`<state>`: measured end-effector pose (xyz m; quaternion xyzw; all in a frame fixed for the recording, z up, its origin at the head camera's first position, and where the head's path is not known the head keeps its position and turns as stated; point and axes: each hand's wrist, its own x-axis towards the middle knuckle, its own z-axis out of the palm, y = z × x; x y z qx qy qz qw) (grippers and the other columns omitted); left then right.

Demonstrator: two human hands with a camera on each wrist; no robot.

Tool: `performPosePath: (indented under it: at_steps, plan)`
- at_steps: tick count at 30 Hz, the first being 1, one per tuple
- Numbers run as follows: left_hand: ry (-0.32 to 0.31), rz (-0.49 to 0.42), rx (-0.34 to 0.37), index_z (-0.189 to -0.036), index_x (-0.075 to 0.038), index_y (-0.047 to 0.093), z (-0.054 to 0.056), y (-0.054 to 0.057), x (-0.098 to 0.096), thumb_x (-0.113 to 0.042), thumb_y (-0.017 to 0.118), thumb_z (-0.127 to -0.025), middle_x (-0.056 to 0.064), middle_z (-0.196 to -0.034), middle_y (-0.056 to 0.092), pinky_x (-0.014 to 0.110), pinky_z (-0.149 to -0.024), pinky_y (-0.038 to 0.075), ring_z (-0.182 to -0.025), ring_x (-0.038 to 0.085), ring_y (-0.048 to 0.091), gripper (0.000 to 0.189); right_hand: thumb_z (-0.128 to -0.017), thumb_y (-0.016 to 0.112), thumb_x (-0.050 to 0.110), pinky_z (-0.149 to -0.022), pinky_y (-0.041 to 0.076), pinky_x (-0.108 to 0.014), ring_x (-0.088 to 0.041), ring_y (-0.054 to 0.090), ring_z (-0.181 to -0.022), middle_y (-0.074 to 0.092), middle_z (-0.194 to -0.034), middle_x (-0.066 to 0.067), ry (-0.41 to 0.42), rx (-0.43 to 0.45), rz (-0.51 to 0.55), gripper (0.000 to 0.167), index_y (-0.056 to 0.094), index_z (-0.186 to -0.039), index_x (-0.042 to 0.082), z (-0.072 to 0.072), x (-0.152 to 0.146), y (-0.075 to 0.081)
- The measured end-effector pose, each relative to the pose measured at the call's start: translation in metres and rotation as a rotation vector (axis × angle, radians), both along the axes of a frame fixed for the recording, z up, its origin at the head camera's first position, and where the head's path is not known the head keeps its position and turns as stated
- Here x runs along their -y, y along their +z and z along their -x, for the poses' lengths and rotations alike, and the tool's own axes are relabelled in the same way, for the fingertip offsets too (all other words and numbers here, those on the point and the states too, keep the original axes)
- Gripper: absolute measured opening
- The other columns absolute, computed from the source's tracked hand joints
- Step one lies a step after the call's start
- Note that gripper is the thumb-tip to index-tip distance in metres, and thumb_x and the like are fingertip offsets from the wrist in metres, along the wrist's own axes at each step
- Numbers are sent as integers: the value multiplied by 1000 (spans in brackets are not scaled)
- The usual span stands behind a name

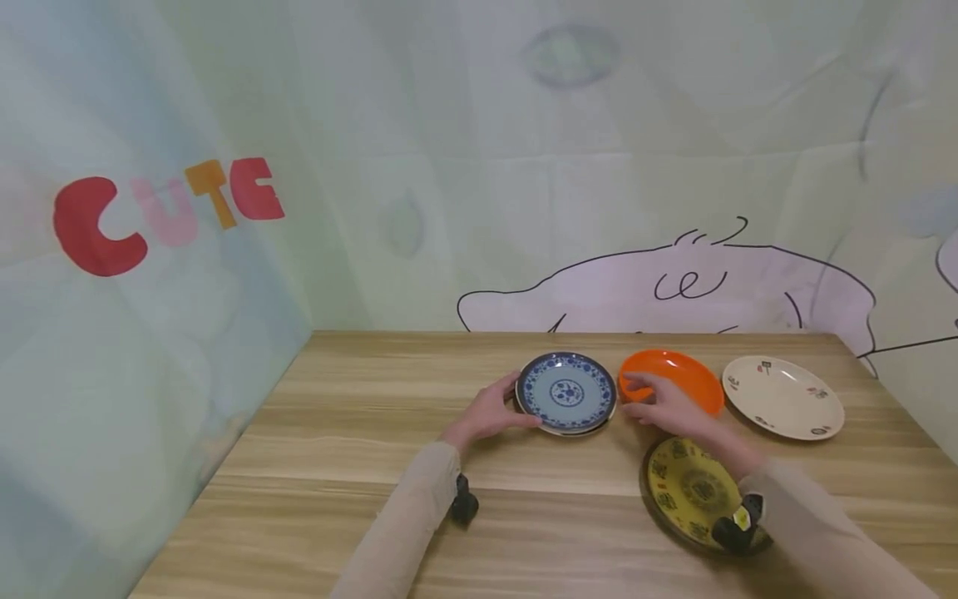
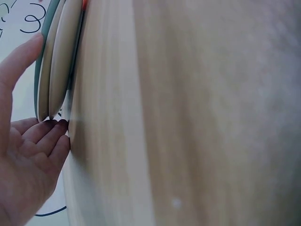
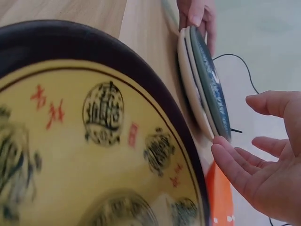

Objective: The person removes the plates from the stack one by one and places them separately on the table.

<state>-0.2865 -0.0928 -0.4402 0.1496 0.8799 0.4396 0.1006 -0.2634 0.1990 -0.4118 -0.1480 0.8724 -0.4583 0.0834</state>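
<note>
A blue-and-white patterned plate (image 1: 566,392) lies on top of a small stack, with the pale edges of the plates beneath (image 2: 65,56) showing in the left wrist view. At the stack's left rim, my left hand (image 1: 491,410) has its thumb along the front edge and its fingertips against the side, spread wide. My right hand (image 1: 669,405) hovers just right of the stack over an orange plate (image 1: 684,378), thumb and fingers apart with nothing between them. In the right wrist view its fingertips (image 3: 221,143) overlap the stack's near rim.
A yellow plate (image 1: 677,491) with a dark rim and printed characters lies under my right forearm. Beyond the orange one, a cream oval plate (image 1: 786,399) sits at the right. All rest on a wood-grain table (image 1: 359,466), backed by a printed cloth (image 1: 419,208).
</note>
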Motion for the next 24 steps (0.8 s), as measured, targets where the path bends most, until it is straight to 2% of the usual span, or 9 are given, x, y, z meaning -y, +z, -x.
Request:
performPosePath:
  at_steps: [8, 13, 19, 24]
  plan:
    - [0, -8, 4, -142, -6, 27, -1, 1, 1, -32, 78, -69, 11, -143, 35, 36, -109, 26, -129, 23, 35, 94, -81, 64, 15, -68, 56, -30, -22, 62, -85, 42, -125, -31, -43, 61, -15, 71, 26, -137, -9, 10, 13, -10]
    - [3, -24, 5, -142, -6, 27, -1, -1, 1, -32, 79, -69, 11, -143, 35, 36, -109, 26, -130, 22, 35, 93, -82, 62, 10, -69, 56, -29, -19, 62, -82, 34, -131, -35, -46, 81, 41, 70, 24, -135, -14, 13, 18, -13]
    - [5, -30, 5, -142, -6, 27, 0, -1, 0, -31, 79, -69, 10, -143, 35, 35, -109, 27, -129, 22, 35, 93, -85, 57, 5, -71, 56, -27, -14, 60, -79, 21, -140, -35, -34, 149, 112, 69, 17, -137, -14, 15, 23, -15]
    - [17, -39, 24, -142, -7, 28, 1, -1, 0, -30, 79, -68, 10, -143, 35, 35, -108, 28, -130, 23, 35, 93, -87, 56, 3, -72, 55, -28, -14, 61, -81, 25, -138, -34, -45, 191, 122, 65, 19, -138, -13, 15, 25, -17]
